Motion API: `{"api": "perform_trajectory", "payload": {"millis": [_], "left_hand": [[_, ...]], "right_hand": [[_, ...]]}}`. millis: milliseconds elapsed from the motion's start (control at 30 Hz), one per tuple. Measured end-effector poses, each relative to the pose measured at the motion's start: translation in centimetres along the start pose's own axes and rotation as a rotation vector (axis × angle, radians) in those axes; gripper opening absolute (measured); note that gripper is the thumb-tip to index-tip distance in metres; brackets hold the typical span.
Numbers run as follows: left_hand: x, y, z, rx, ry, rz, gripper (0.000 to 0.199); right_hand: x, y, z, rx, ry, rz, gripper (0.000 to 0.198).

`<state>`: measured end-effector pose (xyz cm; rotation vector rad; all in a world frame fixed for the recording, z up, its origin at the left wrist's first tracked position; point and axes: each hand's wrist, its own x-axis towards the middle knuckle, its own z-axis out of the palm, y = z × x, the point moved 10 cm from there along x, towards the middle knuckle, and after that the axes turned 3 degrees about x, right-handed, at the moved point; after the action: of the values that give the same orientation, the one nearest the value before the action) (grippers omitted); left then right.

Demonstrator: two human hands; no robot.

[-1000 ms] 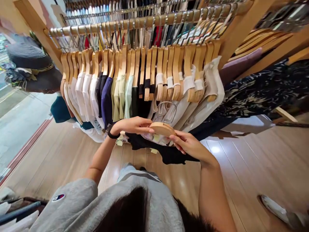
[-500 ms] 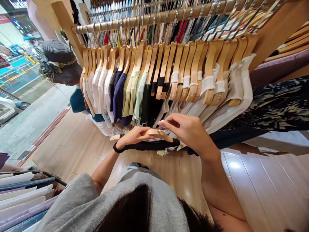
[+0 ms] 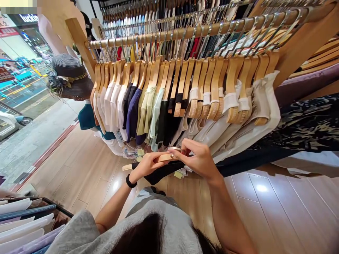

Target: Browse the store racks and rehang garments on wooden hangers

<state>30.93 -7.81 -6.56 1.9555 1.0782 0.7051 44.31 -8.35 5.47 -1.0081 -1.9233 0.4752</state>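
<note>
My left hand (image 3: 147, 164) grips a wooden hanger (image 3: 161, 158) from below, and a black garment (image 3: 164, 169) hangs on that hanger. My right hand (image 3: 197, 158) pinches the top of the same hanger near its metal hook. Both hands are held just in front of the lower ends of the shirts on the wooden clothes rail (image 3: 185, 31). A black band sits on my left wrist. Small yellow price tags (image 3: 178, 174) dangle under the garment.
The rail carries a dense row of wooden hangers (image 3: 185, 81) with white, navy, green, black and beige tops. A dark straw hat (image 3: 69, 76) hangs at the rail's left end. Folded clothes (image 3: 23, 222) lie at bottom left. A dark patterned garment (image 3: 304, 123) hangs at right. Wooden floor below.
My view has shifted right and down along the rail. The hanger with the black garment has turned more level, and my right hand moved from its right end up to the hook.
</note>
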Motion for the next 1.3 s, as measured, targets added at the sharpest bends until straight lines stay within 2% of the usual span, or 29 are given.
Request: {"api": "perform_trajectory", "payload": {"millis": [100,300,400,500,567,667,767,933,1067,1300], "left_hand": [[0.4,0.1,0.4,0.017,0.035,-0.024,0.042],[1.1,-0.3,2.2,0.107,0.214,-0.144,0.043],[1.1,-0.5,3.4,0.074,0.258,-0.206,0.047],[1.8,-1.1,5.1,-0.215,0.159,-0.241,0.056],[2.7,-1.7,7.0,-0.522,-0.009,-0.310,0.057],[3.5,-2.2,10.1,-0.912,-0.265,-0.536,0.043],[4.0,-1.3,12.0,-1.140,-0.370,-0.712,0.043],[4.1,0.8,14.4,-1.281,-0.407,-0.781,0.043],[3.6,1.3,16.0,-1.334,-0.390,-0.754,0.036],[1.4,2.7,18.0,-1.326,-0.307,-0.718,0.045]], "right_hand": [[-0.5,0.2,-0.7,-0.080,0.174,0.046,0.054],[-2.3,1.2,-2.9,-0.257,0.593,0.219,0.051],[-3.0,1.4,-3.7,-0.313,0.702,0.268,0.051],[-2.7,1.7,-3.6,-0.307,0.650,0.244,0.051],[-2.4,2.1,-3.3,-0.287,0.562,0.220,0.052],[-2.3,3.1,-3.2,-0.277,0.472,0.224,0.055],[-2.8,3.6,-4.0,-0.315,0.481,0.244,0.056],[-3.9,3.5,-6.0,-0.403,0.545,0.278,0.054],[-5.2,3.2,-6.7,-0.474,0.585,0.310,0.053],[-8.3,2.1,-7.6,-0.595,0.714,0.405,0.056]]}}
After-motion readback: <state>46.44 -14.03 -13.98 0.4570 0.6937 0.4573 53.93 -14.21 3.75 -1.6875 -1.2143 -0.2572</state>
